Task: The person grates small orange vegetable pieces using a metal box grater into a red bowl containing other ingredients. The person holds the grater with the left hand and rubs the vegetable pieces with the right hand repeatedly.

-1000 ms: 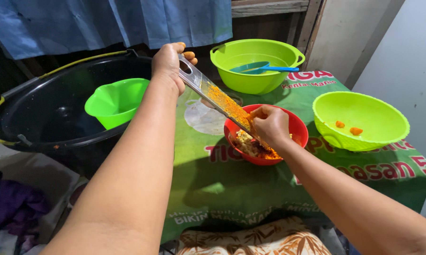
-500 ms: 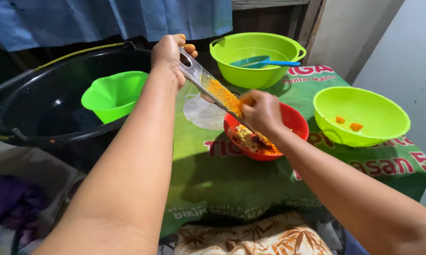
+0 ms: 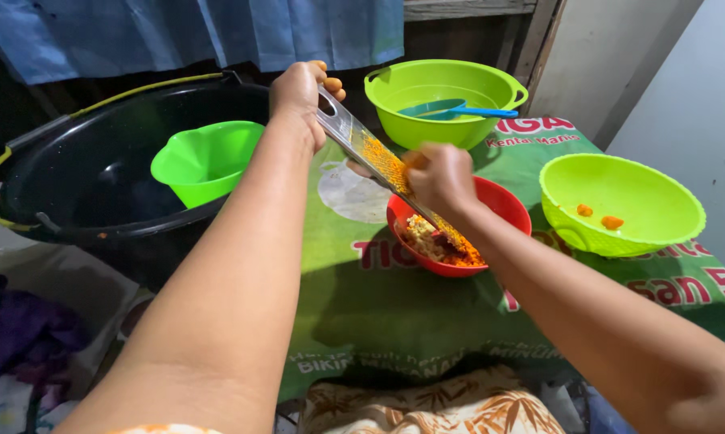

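Left hand (image 3: 299,96) closed around the upper end of a flat metal grater (image 3: 370,153), fingers wrapped tight, thumb side toward the camera. Grater slanted downward and to the right from that grip, its lower end dipping into a red bowl (image 3: 503,205) just below the right hand (image 3: 439,177). Grating face coated with orange shreds. Right hand curled over the middle of the grater, fingertips pinching a small orange piece (image 3: 416,160) against the metal; most of that piece hidden under the fingers. Inside the red bowl, directly under the right wrist, a heap of orange and pale gratings (image 3: 439,241). Beyond both hands, a lime-green basin with handles (image 3: 447,92) carrying a blue ladle (image 3: 459,108) across its opening. To the right of the right hand, well apart from the red bowl, a lime-green bowl (image 3: 624,205) with two orange chunks (image 3: 599,217) on its bottom. To the left of the left arm, a large black tub (image 3: 97,185) with a yellow wire handle, and within it a bright green funnel-shaped container (image 3: 205,157). Under the bowls, a table covered with a green printed plastic sheet (image 3: 354,297). Near edge, below both forearms, a leaf-patterned cloth (image 3: 427,406).
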